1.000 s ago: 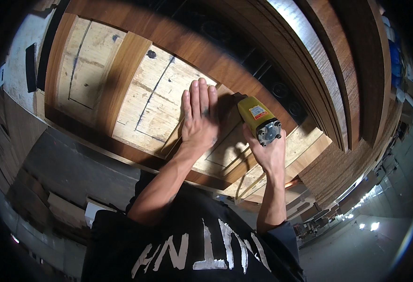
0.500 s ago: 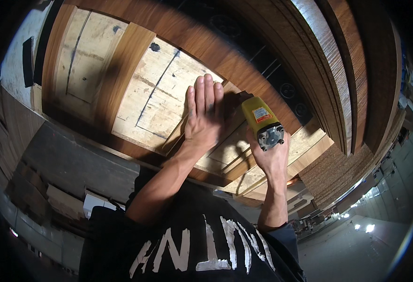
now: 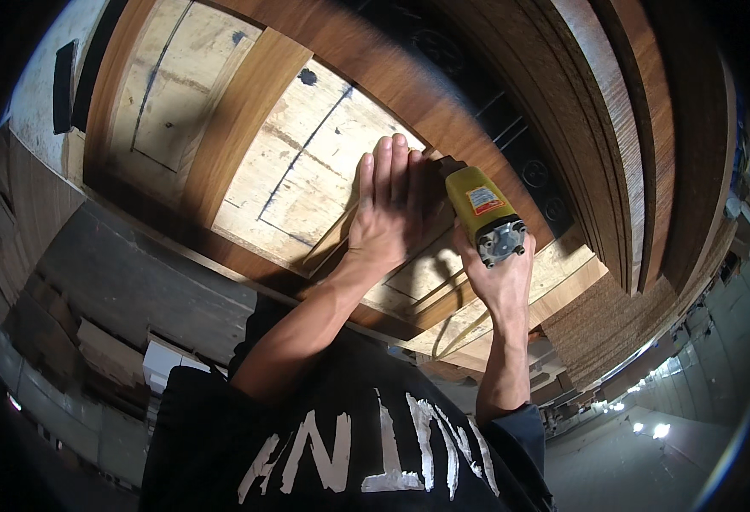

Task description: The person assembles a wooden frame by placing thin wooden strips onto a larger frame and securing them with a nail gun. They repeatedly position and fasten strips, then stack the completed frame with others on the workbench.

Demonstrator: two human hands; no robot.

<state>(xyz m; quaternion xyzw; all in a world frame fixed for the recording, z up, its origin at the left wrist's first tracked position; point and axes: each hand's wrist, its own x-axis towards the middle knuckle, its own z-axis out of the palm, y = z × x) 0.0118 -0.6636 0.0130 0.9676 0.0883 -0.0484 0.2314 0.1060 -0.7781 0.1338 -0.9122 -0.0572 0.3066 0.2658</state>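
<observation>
My right hand [image 3: 505, 282] is wrapped round the grip of a yellow nail gun [image 3: 477, 198], whose nose rests at or just above a brown wooden frame [image 3: 341, 32]. The contact point is too dark to make out. My left hand [image 3: 388, 205] lies flat with its fingers stretched out, pressing on a dark crosspiece of that frame beside the nail gun. The hand and its shadow cover much of the crosspiece. To the left, another brown crosspiece [image 3: 251, 115] spans the frame. Pale boards [image 3: 294, 162] with dark marked lines show through the openings.
Long brown moulded boards [image 3: 593, 119] stand stacked at the right, close to the nail gun. A black strip with white marks [image 3: 511, 136] runs along the frame's far side. A thin hose [image 3: 465, 333] hangs under my right hand. A dark grey surface [image 3: 153, 264] lies at the near left.
The view has shifted a little, so the frame appears slightly farther right. My flat left hand and the nail gun keep nearly the same places on the frame.
</observation>
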